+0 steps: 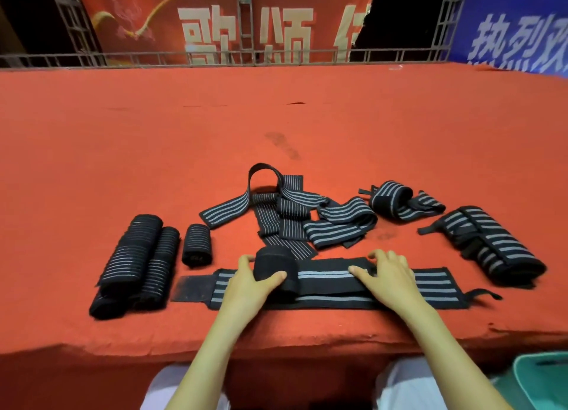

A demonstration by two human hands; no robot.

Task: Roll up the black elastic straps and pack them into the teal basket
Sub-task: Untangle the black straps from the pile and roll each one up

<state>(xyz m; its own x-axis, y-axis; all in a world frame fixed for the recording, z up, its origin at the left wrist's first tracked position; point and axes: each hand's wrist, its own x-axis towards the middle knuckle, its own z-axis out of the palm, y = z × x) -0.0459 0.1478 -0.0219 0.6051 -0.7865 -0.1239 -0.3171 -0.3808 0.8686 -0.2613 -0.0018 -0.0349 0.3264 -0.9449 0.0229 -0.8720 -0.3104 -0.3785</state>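
The left hand point(255, 282) curls round the roll point(273, 263) begun on the black elastic strap point(436, 282), whose flat length runs rightward from the roll along the surface point(276, 118) under the spread, pressing fingers of the right hand point(387, 274); the teal basket point(541, 379) sits farther right, lower

Black straps point(335, 282) carry grey stripes on a red table point(153, 139). The basket point(542, 379) is teal. Behind hang a red banner point(147, 19) with pale characters and a blue banner point(516, 22).
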